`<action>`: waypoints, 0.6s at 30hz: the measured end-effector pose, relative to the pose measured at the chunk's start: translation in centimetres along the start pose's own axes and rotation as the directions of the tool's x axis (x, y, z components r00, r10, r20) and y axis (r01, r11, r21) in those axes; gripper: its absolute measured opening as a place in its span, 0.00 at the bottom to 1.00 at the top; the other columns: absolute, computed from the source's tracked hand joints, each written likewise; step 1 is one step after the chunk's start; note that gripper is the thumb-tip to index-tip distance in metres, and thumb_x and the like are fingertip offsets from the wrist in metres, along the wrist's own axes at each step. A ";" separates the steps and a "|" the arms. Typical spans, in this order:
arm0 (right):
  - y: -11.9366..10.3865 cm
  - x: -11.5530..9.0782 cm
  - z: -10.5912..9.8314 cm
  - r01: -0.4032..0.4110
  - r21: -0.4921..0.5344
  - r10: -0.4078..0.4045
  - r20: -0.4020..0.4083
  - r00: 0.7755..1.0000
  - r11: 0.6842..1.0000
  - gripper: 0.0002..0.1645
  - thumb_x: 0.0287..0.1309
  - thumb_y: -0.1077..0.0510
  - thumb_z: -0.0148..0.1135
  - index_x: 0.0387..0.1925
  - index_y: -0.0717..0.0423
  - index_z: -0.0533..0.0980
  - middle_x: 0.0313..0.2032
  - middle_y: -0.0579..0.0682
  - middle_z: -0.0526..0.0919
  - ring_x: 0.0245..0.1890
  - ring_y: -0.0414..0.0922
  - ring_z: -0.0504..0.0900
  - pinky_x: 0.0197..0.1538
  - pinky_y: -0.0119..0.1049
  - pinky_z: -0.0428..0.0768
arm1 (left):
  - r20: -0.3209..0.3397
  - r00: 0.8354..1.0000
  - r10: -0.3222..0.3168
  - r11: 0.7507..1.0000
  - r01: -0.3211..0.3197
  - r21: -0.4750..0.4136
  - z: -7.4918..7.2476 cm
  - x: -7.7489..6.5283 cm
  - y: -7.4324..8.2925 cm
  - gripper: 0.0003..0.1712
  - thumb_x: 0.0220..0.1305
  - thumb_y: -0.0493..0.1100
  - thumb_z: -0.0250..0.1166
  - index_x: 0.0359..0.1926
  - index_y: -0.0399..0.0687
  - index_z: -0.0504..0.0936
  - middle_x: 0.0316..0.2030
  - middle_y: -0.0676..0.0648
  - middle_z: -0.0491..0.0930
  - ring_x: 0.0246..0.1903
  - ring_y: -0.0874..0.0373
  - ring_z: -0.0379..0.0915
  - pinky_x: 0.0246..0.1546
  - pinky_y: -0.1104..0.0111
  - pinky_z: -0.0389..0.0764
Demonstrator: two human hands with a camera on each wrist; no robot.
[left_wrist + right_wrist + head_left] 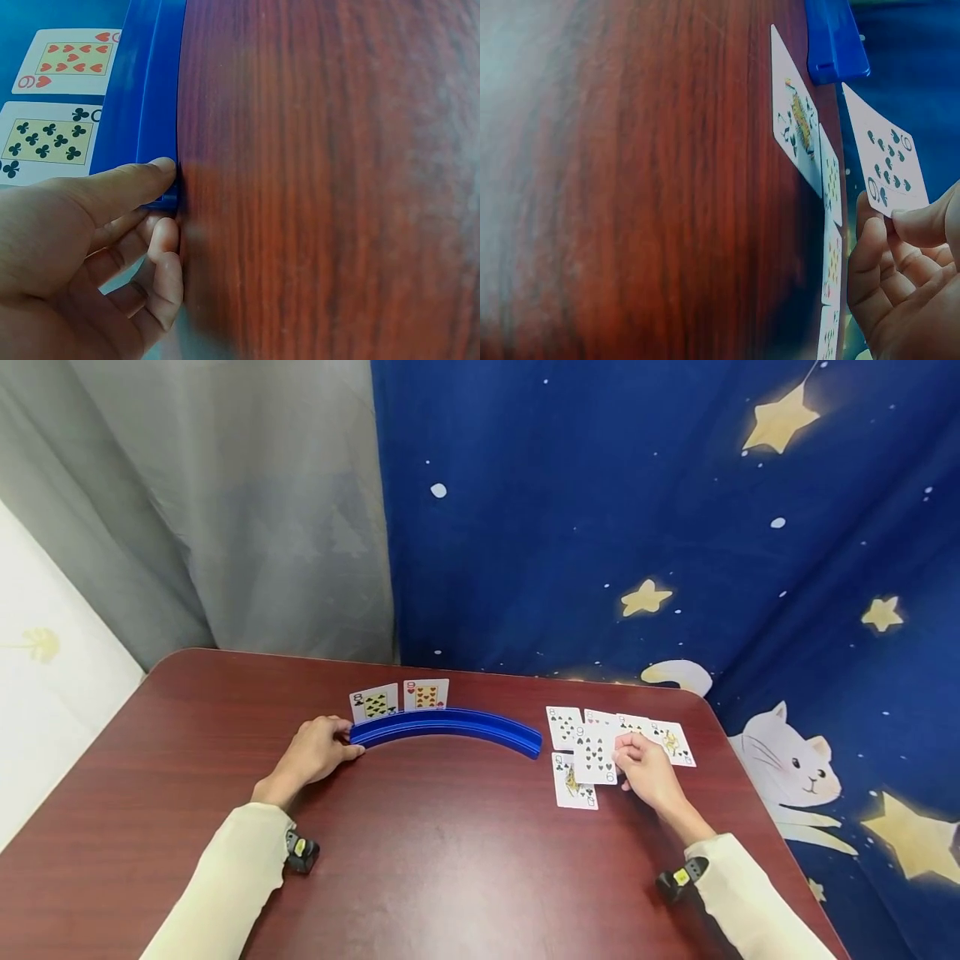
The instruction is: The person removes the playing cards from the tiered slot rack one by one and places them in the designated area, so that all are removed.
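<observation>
A curved blue card holder (450, 722) lies across the table, with a clubs card (376, 702) and a nine of hearts (426, 695) standing in its left half. My left hand (318, 750) grips the holder's left end; in the left wrist view the thumb (154, 177) presses on its near side. Between thumb and fingers, my right hand (649, 772) pinches a nine of spades (889, 161) by its edge. That playing card is raised above other face-up cards and partly covers them in the head view.
Beneath the raised card lie a spades card (563, 727) and a clubs face card (567, 792). Another face card (675, 745) and overlapping cards lie to the right, partly behind the right hand. The brown table (450, 860) ends at a grey and blue curtain (525, 527).
</observation>
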State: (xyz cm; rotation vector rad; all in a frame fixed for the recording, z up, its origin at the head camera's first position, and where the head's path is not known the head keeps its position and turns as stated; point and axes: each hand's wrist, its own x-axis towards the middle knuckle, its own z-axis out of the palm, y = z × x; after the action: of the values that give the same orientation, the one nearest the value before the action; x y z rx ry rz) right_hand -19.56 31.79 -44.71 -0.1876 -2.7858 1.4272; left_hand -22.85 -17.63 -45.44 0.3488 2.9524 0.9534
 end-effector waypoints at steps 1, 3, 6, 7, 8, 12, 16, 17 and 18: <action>0.0 0.0 0.0 0.002 -0.005 -0.002 0.002 1.000 1.000 0.10 0.66 0.68 0.56 0.47 0.69 0.73 0.32 0.56 0.84 0.25 0.39 0.78 0.23 0.34 0.78 | -0.001 1.000 0.000 1.000 0.000 0.003 -0.1 0.0 0.0 0.11 0.59 0.41 0.71 0.38 0.36 0.84 0.37 0.39 0.81 0.36 0.46 0.72 0.40 0.54 0.72; 0.2 0.0 -0.1 0.005 -0.014 -0.005 0.005 1.000 1.000 0.11 0.66 0.68 0.55 0.48 0.69 0.73 0.33 0.57 0.84 0.25 0.39 0.78 0.23 0.34 0.78 | 0.003 1.000 -0.001 1.000 0.001 0.003 -0.1 0.0 0.0 0.11 0.60 0.41 0.70 0.38 0.36 0.84 0.38 0.39 0.81 0.36 0.46 0.72 0.40 0.54 0.72; 0.4 0.0 -0.2 0.013 -0.033 -0.012 0.003 1.000 0.999 0.11 0.66 0.68 0.55 0.48 0.69 0.73 0.33 0.57 0.84 0.24 0.39 0.77 0.22 0.34 0.78 | 0.006 1.000 -0.001 1.000 0.001 -0.003 0.0 0.1 0.0 0.11 0.60 0.41 0.70 0.38 0.37 0.84 0.37 0.39 0.81 0.36 0.47 0.72 0.40 0.55 0.72; 0.5 0.0 -0.3 0.013 -0.040 -0.013 0.002 1.000 0.999 0.11 0.66 0.68 0.55 0.48 0.69 0.74 0.32 0.57 0.84 0.23 0.39 0.77 0.22 0.33 0.78 | 0.007 1.000 -0.001 1.000 0.001 -0.005 0.0 0.1 0.0 0.10 0.60 0.41 0.70 0.38 0.37 0.84 0.37 0.39 0.81 0.35 0.47 0.72 0.40 0.55 0.72; 0.6 -0.1 -0.3 0.014 -0.045 -0.014 0.005 1.000 0.999 0.11 0.66 0.68 0.55 0.48 0.69 0.74 0.31 0.57 0.84 0.23 0.39 0.76 0.22 0.33 0.77 | 0.007 1.000 0.000 1.000 0.000 -0.005 0.0 0.1 0.0 0.10 0.60 0.41 0.70 0.38 0.37 0.84 0.37 0.40 0.80 0.35 0.47 0.72 0.40 0.55 0.72; 1.1 -0.2 -0.4 0.018 -0.070 -0.016 0.026 1.000 0.997 0.14 0.66 0.68 0.54 0.51 0.70 0.74 0.29 0.55 0.83 0.22 0.40 0.75 0.22 0.33 0.77 | -0.004 1.000 0.008 1.000 -0.008 0.005 0.1 0.2 -0.1 0.10 0.59 0.41 0.71 0.37 0.37 0.84 0.35 0.41 0.80 0.34 0.48 0.72 0.39 0.56 0.72; 1.5 -0.4 -0.4 0.024 -0.084 -0.021 0.032 0.999 0.996 0.16 0.66 0.69 0.53 0.54 0.72 0.73 0.28 0.56 0.82 0.22 0.40 0.75 0.21 0.34 0.76 | -0.016 1.000 0.021 1.000 -0.020 0.017 0.1 0.2 -0.4 0.10 0.58 0.41 0.71 0.36 0.37 0.84 0.34 0.42 0.81 0.33 0.48 0.73 0.39 0.55 0.72; 1.6 -0.5 -0.4 0.025 -0.087 -0.023 0.030 0.999 0.996 0.16 0.65 0.69 0.53 0.54 0.72 0.73 0.28 0.56 0.82 0.21 0.40 0.75 0.20 0.34 0.76 | -0.015 1.000 0.022 1.000 -0.021 0.015 0.0 0.1 -0.4 0.11 0.58 0.41 0.71 0.36 0.37 0.84 0.34 0.41 0.81 0.34 0.48 0.73 0.39 0.55 0.73; 1.6 -0.5 -0.4 0.025 -0.089 -0.023 0.027 0.999 0.996 0.16 0.65 0.69 0.53 0.53 0.72 0.74 0.28 0.56 0.82 0.21 0.40 0.75 0.20 0.33 0.76 | -0.015 1.000 0.022 1.000 -0.021 0.014 0.0 0.1 -0.4 0.11 0.58 0.41 0.71 0.37 0.37 0.84 0.34 0.41 0.81 0.34 0.48 0.73 0.39 0.54 0.73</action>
State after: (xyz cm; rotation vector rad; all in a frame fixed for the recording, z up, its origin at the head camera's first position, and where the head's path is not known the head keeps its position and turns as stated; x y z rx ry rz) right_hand -18.86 33.02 -45.77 -0.1364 -2.8644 1.3111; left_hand -23.06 -17.92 -45.66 0.3760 2.9761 0.9429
